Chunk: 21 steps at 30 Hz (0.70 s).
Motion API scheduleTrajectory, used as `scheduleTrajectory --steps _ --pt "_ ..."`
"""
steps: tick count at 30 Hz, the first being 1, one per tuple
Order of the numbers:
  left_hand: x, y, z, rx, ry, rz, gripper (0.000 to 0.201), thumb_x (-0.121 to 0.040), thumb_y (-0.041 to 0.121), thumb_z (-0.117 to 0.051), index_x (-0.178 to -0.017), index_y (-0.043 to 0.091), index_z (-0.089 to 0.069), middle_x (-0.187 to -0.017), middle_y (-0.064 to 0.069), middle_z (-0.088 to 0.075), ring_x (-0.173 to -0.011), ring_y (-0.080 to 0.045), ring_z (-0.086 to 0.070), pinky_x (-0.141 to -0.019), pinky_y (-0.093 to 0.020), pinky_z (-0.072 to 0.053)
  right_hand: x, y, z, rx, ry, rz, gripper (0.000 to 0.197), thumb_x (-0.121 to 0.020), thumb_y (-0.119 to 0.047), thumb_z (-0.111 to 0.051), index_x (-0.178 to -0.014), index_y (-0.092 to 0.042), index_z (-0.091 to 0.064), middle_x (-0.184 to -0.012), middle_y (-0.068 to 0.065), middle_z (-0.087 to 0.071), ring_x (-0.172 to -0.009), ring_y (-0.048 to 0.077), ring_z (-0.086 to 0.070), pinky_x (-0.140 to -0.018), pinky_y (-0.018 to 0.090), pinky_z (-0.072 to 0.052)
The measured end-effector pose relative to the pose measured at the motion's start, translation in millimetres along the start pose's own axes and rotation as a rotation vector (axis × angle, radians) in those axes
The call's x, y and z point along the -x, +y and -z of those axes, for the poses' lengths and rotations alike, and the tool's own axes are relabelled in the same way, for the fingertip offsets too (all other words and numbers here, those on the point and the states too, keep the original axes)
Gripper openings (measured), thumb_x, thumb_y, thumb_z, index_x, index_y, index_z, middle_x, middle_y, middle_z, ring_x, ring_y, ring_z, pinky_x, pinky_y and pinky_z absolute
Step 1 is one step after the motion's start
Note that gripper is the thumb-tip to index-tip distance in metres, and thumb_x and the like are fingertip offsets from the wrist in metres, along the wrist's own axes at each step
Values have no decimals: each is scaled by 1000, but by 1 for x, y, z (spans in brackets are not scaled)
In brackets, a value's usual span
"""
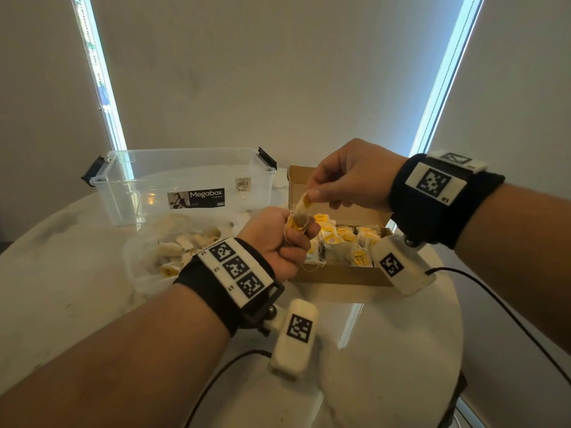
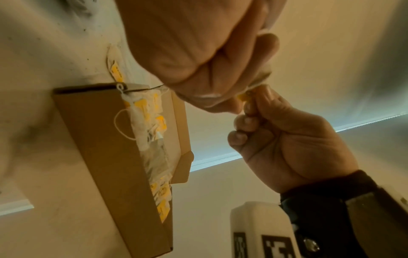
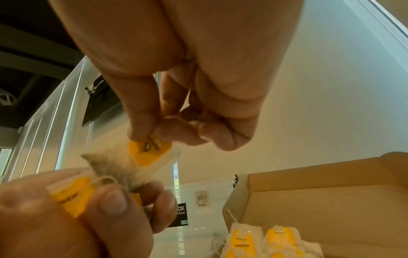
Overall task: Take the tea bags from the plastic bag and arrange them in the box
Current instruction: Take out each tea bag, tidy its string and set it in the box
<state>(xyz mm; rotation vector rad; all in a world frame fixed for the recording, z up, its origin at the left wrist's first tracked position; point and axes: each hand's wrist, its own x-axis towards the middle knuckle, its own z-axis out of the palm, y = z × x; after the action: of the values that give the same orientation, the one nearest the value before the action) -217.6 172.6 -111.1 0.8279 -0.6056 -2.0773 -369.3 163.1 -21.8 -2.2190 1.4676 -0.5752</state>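
My left hand grips a bunch of tea bags with yellow tags, just above the near left corner of the cardboard box. My right hand pinches the yellow tag of one tea bag at the top of that bunch. In the right wrist view the pinched tea bag hangs from my right fingers while my left hand holds the others. Rows of tea bags fill the box. The plastic bag, with several tea bags inside, lies left of the box.
A clear Megabox storage container stands behind the plastic bag on the round white table. The box's lid flap stands open at the back. Black cables trail from both wrist cameras across the table's near side.
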Motion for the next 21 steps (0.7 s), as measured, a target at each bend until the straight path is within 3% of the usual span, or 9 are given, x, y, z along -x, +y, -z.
scheduleTrajectory --steps 2,5,7,10,14,17,21 --pt "1 -1 2 -10 11 9 30 -102 24 -38 -85 9 -57 -64 -4 -60 -30 -2 -39 -25 -13 -22 -1 2 2 32 19 -1 5 -88 -28 -74 -84 -27 -73 -74 -6 -69 -58 -2 -59 -64 22 -50" --pt "2 1 8 -20 -2 -6 33 -102 37 -46 -83 12 -57 -63 -2 -59 -30 -2 -39 -25 -13 -22 0 5 7 -63 -69 -72 5 -95 -20 -67 -93 -16 -69 -78 2 -73 -66 11 -70 -64 29 -56" --pt "3 3 10 -61 1 -21 32 -100 40 -49 -82 14 -56 -59 1 -55 -30 -2 -37 -24 -13 -22 3 7 9 -112 -56 -99 4 -95 -15 -67 -97 -11 -69 -74 5 -74 -62 12 -71 -59 25 -57" --pt "7 4 10 -106 70 -68 27 -100 37 -52 -83 16 -52 -52 5 -47 -29 -2 -33 -26 -13 -21 4 11 15 -88 23 -87 5 -91 -15 -71 -97 -15 -70 -79 3 -76 -64 10 -72 -58 20 -56" --pt "10 2 9 -306 205 -153 23 -99 33 -57 -85 15 -53 -51 6 -40 -31 -3 -29 -27 -14 -21 3 24 26 64 56 -72 10 -89 -16 -74 -95 -23 -71 -78 -1 -75 -66 10 -68 -66 24 -56" --pt "11 -4 5 -644 305 -142 14 -96 24 -64 -97 10 -61 -51 4 -43 -33 -5 -28 -29 -15 -22 1 35 23 219 -131 -106 12 -87 -17 -76 -92 -27 -71 -73 -4 -74 -62 9 -64 -67 27 -56" --pt "16 -9 0 -857 361 -22 15 -96 23 -63 -86 13 -58 -41 6 -44 -29 -5 -28 -30 -12 -20 -5 48 0 330 -358 -178 15 -93 -17 -68 -91 -31 -73 -80 1 -75 -67 10 -63 -81 36 -59"
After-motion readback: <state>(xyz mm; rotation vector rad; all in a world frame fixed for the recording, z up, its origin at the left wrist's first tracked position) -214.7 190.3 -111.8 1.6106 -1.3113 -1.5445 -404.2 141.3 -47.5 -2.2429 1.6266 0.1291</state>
